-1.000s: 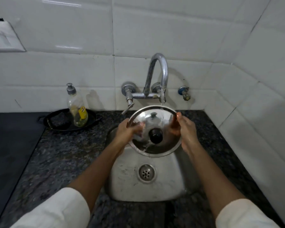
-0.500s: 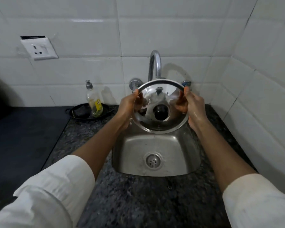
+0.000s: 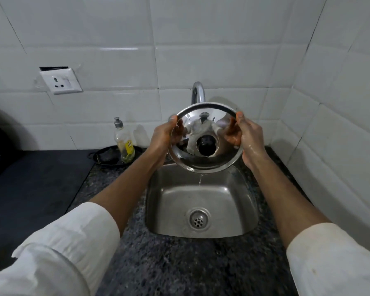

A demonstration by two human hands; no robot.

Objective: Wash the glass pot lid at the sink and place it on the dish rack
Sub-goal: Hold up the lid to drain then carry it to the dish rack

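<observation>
The round glass pot lid (image 3: pixel 207 155) with a metal rim and a black knob is held upright above the steel sink (image 3: pixel 169 201), tilted toward me. My left hand (image 3: pixel 161 138) grips its left rim and my right hand (image 3: pixel 249 135) grips its right rim. Both hands are wet. A thin stream of water drips from the lid's lower edge into the basin. The chrome tap (image 3: pixel 198 91) rises behind the lid, mostly hidden by it. No dish rack is in view.
A dish soap bottle (image 3: pixel 124 144) stands in a shallow black dish (image 3: pixel 104 160) left of the sink. Speckled granite counter (image 3: pixel 179 263) surrounds the basin; a dark surface (image 3: pixel 30 180) lies to the left. White tiled walls meet in a corner at right. A wall socket (image 3: pixel 60 81) sits upper left.
The lid has been lifted out from under the tap and raised higher above the sink, both hands still on its rim. Water now drips off its lower edge.
</observation>
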